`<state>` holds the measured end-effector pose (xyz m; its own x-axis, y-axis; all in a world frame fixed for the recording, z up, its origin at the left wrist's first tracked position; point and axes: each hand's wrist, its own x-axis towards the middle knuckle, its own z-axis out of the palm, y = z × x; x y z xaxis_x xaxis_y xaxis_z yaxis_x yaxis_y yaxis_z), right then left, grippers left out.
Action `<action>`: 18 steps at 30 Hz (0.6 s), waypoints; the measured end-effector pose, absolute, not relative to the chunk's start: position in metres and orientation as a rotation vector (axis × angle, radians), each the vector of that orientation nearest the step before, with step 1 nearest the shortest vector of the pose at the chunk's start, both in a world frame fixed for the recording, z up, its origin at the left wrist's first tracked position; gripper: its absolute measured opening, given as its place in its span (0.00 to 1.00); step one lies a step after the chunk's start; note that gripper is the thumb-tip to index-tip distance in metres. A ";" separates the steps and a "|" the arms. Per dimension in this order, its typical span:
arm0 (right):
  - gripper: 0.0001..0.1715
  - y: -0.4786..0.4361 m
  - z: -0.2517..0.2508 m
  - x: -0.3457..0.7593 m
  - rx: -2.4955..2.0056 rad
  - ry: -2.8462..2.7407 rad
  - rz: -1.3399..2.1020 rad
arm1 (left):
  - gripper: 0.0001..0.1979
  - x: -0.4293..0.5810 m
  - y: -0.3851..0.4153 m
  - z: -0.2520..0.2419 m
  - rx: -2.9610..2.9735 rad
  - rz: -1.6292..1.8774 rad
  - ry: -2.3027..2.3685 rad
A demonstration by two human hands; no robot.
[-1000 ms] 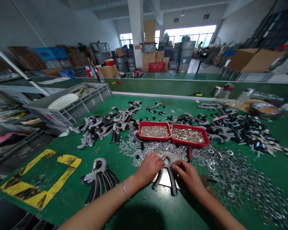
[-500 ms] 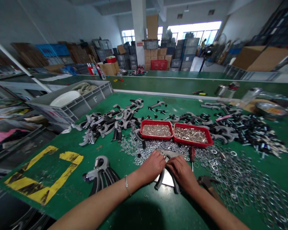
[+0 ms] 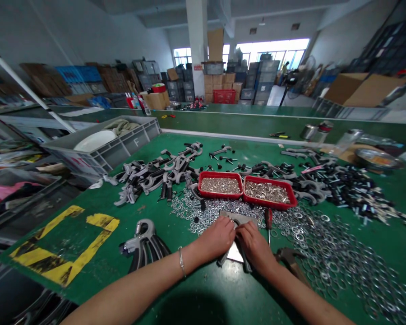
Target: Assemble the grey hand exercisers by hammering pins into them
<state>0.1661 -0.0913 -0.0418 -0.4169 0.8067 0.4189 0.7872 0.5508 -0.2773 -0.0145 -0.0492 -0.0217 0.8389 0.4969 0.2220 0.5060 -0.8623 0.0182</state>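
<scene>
My left hand [image 3: 218,238] and my right hand [image 3: 253,247] meet over a grey hand grip exerciser [image 3: 239,259], its black handles pointing toward me. Both hands' fingers press on its head, which hides most of it. It lies on a steel plate [image 3: 235,252], whose upper edge shows above my fingers. Just right of my right hand stands a red-handled screwdriver [image 3: 268,224]. Loose steel washers [image 3: 328,257] spread around both sides. A finished-looking spring hand grip exerciser [image 3: 144,243] lies left of my left forearm.
Two red trays [image 3: 219,185] of small metal parts stand beyond my hands on the green table mat [image 3: 196,298]. Heaps of grey grip parts [image 3: 155,174] and black handles [image 3: 345,187] flank them. A grey crate [image 3: 101,151] sits at the table's left edge.
My right hand has slid left and now nearly touches my left hand over the exerciser's head. The view has shifted slightly.
</scene>
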 end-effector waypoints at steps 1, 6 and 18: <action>0.12 -0.092 -0.042 0.167 -1.284 -2.270 0.052 | 0.14 -0.017 -0.051 -0.022 -3.009 -0.364 -0.855; 0.15 -0.099 -0.040 0.173 -1.190 -2.348 0.056 | 0.11 -0.032 -0.051 -0.022 -3.284 -0.716 -1.272; 0.26 -0.104 -0.036 0.185 -1.112 -2.488 0.123 | 0.10 -0.035 -0.028 -0.011 -3.327 -1.213 -1.613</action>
